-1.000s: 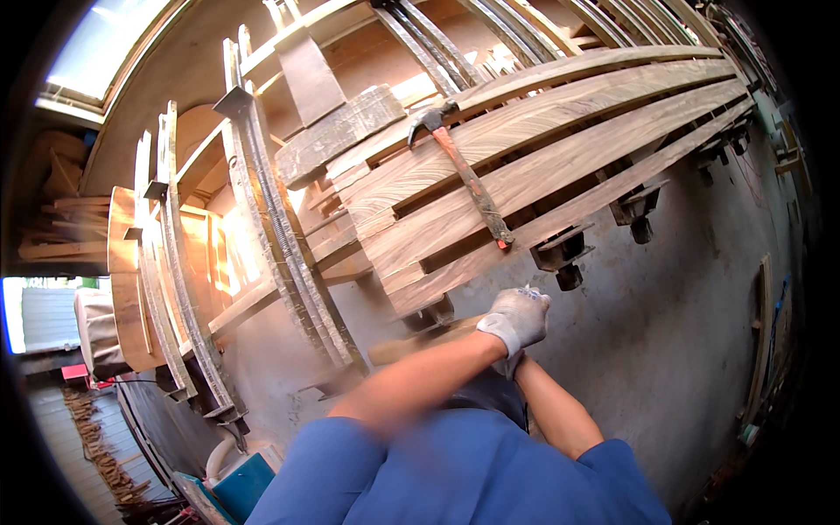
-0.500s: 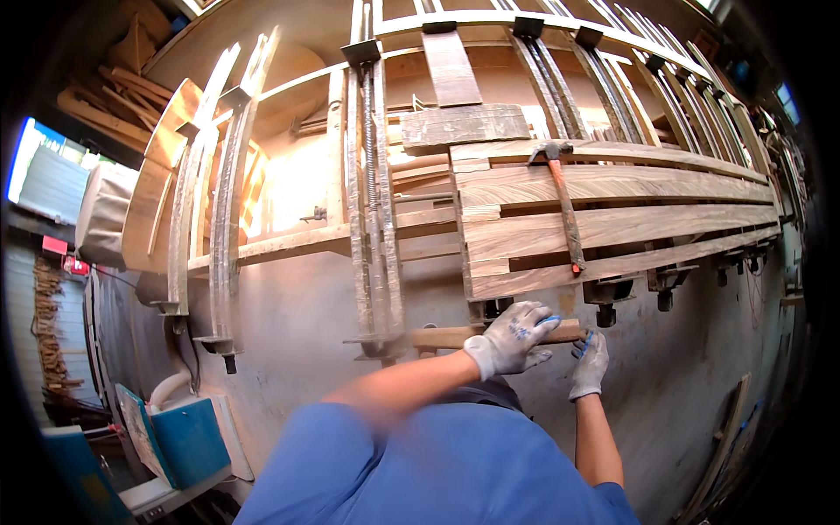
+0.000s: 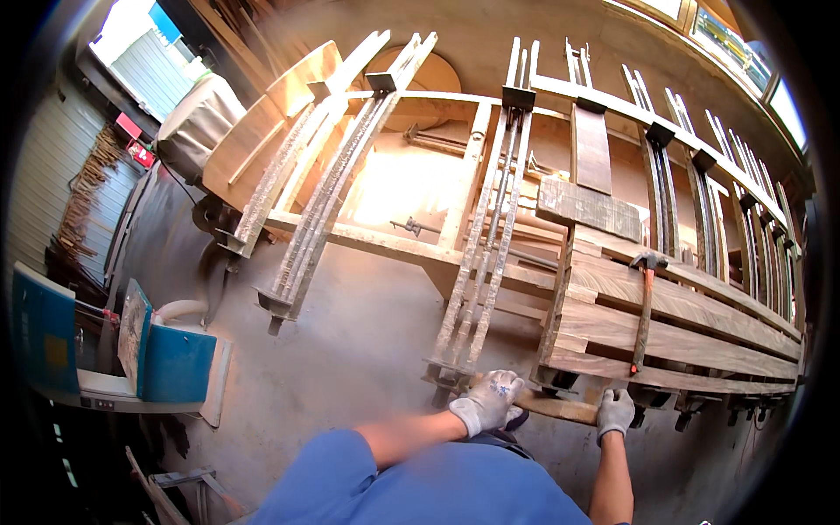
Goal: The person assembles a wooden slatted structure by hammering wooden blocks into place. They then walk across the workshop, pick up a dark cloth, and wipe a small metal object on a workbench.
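My left hand (image 3: 488, 402), in a white work glove with blue marks, is closed around the left end of a short wooden board (image 3: 560, 407). At the board's other end is my right hand (image 3: 615, 413), gloved too, with its fingers curled onto the wood. The board is in front of my waist, just below the near edge of the slatted wooden panel (image 3: 665, 332). Across the slats lies a claw hammer (image 3: 645, 311) with an orange and dark handle, its head toward the far side. My gloves hide the board's ends.
Long bar clamps (image 3: 499, 227) run across a wooden frame, several jutting toward me. A worn wood block (image 3: 588, 210) sits at the panel's far left corner. Blue machine parts (image 3: 175, 363) stand at lower left. A covered object (image 3: 201, 127) and stacked wood strips (image 3: 92, 188) are farther left.
My left hand has gone from near the board's right end to its left end. The right hand stays at the right end. The view has swung left, so the bench appears farther right.
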`<action>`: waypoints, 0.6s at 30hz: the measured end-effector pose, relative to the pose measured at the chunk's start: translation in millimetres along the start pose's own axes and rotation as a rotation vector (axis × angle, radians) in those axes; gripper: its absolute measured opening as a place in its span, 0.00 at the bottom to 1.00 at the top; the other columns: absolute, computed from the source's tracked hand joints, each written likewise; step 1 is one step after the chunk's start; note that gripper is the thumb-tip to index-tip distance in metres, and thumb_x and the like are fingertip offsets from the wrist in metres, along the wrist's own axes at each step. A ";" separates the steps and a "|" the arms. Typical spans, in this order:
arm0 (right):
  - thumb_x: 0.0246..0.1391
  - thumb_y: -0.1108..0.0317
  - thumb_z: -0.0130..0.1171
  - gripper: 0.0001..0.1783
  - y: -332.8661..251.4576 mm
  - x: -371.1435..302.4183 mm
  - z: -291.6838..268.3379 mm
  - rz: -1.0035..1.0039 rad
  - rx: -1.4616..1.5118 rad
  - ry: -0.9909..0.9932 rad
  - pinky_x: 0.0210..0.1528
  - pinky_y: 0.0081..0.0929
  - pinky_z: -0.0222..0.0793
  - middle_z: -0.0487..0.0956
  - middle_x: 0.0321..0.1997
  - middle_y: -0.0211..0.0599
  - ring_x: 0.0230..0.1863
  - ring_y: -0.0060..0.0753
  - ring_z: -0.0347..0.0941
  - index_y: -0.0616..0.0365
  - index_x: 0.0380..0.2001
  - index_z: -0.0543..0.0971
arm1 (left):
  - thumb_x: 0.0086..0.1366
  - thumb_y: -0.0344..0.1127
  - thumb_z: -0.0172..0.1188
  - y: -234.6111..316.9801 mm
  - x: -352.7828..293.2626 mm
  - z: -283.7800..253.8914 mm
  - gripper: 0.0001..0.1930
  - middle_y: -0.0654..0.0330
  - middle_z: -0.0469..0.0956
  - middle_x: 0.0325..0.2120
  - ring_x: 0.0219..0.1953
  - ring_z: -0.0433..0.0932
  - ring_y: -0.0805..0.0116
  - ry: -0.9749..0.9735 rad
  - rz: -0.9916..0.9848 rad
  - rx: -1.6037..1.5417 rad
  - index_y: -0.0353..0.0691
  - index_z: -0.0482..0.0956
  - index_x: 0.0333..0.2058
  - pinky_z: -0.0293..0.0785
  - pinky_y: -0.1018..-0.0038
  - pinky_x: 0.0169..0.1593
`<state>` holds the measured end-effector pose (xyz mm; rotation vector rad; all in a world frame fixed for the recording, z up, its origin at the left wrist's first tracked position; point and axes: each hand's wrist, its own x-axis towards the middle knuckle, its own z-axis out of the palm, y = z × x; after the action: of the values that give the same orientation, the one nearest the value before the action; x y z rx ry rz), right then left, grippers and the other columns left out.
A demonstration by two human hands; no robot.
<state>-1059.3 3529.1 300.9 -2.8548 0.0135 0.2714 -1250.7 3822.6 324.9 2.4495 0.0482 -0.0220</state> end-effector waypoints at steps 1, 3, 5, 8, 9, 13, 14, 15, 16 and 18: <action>0.59 0.59 0.64 0.13 -0.8 0.7 -0.5 0.035 -0.016 -0.009 0.52 0.47 0.76 0.87 0.37 0.52 0.45 0.55 0.83 0.59 0.36 0.86 | 0.57 0.52 0.71 -0.9 -0.7 -0.6 0.36 0.47 0.78 0.52 0.57 0.76 0.44 -0.103 -0.036 0.122 0.34 0.75 0.58 0.71 0.52 0.62; 0.59 0.59 0.63 0.14 -1.1 3.5 -0.2 -0.003 0.049 0.019 0.51 0.48 0.76 0.86 0.37 0.53 0.43 0.56 0.83 0.60 0.35 0.86 | 0.58 0.57 0.70 -3.2 3.4 -1.2 0.41 0.46 0.78 0.53 0.57 0.76 0.45 -0.293 -0.115 0.385 0.32 0.73 0.62 0.71 0.52 0.62; 0.60 0.56 0.63 0.17 2.2 4.5 0.2 -0.022 0.063 0.020 0.49 0.51 0.75 0.86 0.37 0.55 0.42 0.59 0.83 0.62 0.33 0.85 | 0.59 0.61 0.68 -0.1 10.3 3.6 0.45 0.45 0.78 0.54 0.58 0.76 0.45 -0.431 -0.127 0.328 0.31 0.71 0.65 0.71 0.53 0.62; 0.61 0.54 0.62 0.19 5.8 10.7 4.0 0.008 0.042 0.013 0.49 0.51 0.75 0.86 0.37 0.55 0.42 0.59 0.83 0.62 0.32 0.85 | 0.61 0.61 0.67 -3.1 23.7 13.2 0.43 0.45 0.79 0.55 0.59 0.76 0.45 -0.519 -0.196 0.285 0.33 0.73 0.63 0.71 0.54 0.62; 0.62 0.54 0.61 0.20 6.7 11.3 6.0 0.012 0.038 0.022 0.49 0.51 0.75 0.86 0.37 0.56 0.42 0.61 0.82 0.63 0.32 0.85 | 0.62 0.60 0.67 -5.5 26.3 17.7 0.40 0.45 0.79 0.55 0.58 0.77 0.46 -0.536 -0.219 0.266 0.33 0.73 0.62 0.71 0.54 0.62; 0.63 0.54 0.59 0.21 9.4 15.9 10.9 0.055 0.008 -0.028 0.49 0.53 0.74 0.85 0.36 0.58 0.42 0.61 0.82 0.64 0.31 0.85 | 0.69 0.41 0.60 -19.6 38.5 37.3 0.19 0.48 0.83 0.53 0.58 0.82 0.48 -0.492 -0.368 0.179 0.42 0.79 0.56 0.75 0.52 0.61; 0.63 0.54 0.59 0.22 10.5 16.7 11.4 0.040 -0.014 -0.038 0.49 0.53 0.73 0.85 0.36 0.58 0.42 0.61 0.82 0.64 0.30 0.85 | 0.69 0.40 0.60 -23.2 39.0 41.8 0.18 0.48 0.84 0.53 0.57 0.82 0.47 -0.489 -0.372 0.168 0.43 0.79 0.55 0.76 0.52 0.60; 0.64 0.53 0.59 0.22 11.5 17.8 12.1 0.029 -0.039 -0.048 0.50 0.53 0.73 0.85 0.36 0.58 0.42 0.61 0.82 0.64 0.30 0.85 | 0.68 0.39 0.61 -25.6 40.6 46.8 0.18 0.49 0.84 0.53 0.57 0.83 0.48 -0.499 -0.382 0.171 0.44 0.81 0.54 0.77 0.52 0.60; 0.64 0.53 0.58 0.22 12.5 19.1 12.8 0.014 -0.041 -0.052 0.49 0.54 0.73 0.85 0.36 0.58 0.42 0.61 0.82 0.64 0.30 0.85 | 0.66 0.38 0.62 -26.9 41.8 51.9 0.18 0.49 0.85 0.53 0.56 0.84 0.48 -0.511 -0.391 0.173 0.45 0.82 0.54 0.78 0.52 0.59; 0.63 0.53 0.58 0.23 15.1 20.2 14.6 0.005 -0.046 -0.063 0.49 0.54 0.73 0.85 0.35 0.59 0.41 0.62 0.81 0.64 0.29 0.86 | 0.64 0.37 0.64 -31.9 43.7 59.7 0.18 0.50 0.86 0.53 0.56 0.85 0.49 -0.516 -0.405 0.170 0.45 0.84 0.53 0.79 0.52 0.58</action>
<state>-1042.7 3518.9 279.4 -2.8907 0.0017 0.3669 -1208.5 3810.4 257.4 2.4842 0.3225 -0.8598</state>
